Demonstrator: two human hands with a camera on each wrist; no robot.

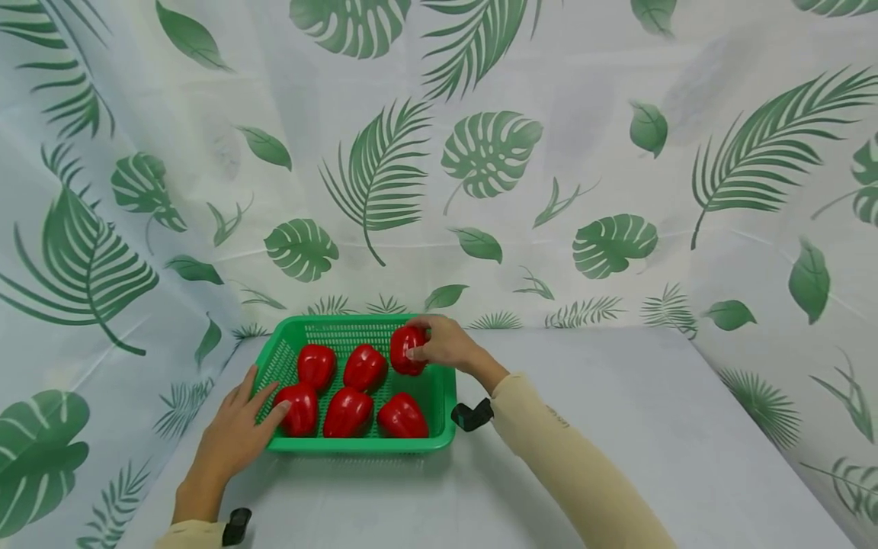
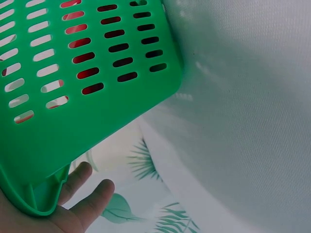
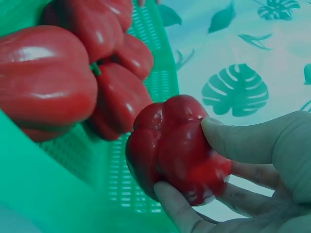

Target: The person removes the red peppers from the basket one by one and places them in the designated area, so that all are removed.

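Basket: a green slotted basket (image 1: pixel 357 445) is set left of centre in the lower half of the head view, on a pale worktop (image 1: pixel 583 427).
Held pepper: a red pepper (image 1: pixel 403 349) is seen over the basket's upper right corner; whether the basket floor is touched by it cannot be told.
Right hand: the pepper is gripped by the right hand (image 1: pixel 449 345), the thumb being pressed on one side and the fingers on the other, as is shown near the middle of the right wrist view.
Left hand: the left hand (image 1: pixel 236 427) is laid at the basket's left rim with the fingers outstretched; its thumb is held close to the lower left pepper (image 1: pixel 298 410), contact being unclear.
Other peppers: the lower row is completed by a middle pepper (image 1: pixel 348 412) and a lower right pepper (image 1: pixel 402 416); above are placed an upper left pepper (image 1: pixel 317 367) and an upper middle pepper (image 1: pixel 366 367).
Step in hand: one pepper appears to be handled at the basket; whether it is being put in or taken out cannot be judged.
Next move: a firm pinch seems called for, with the pepper either lowered into its corner or raised clear of the rim.
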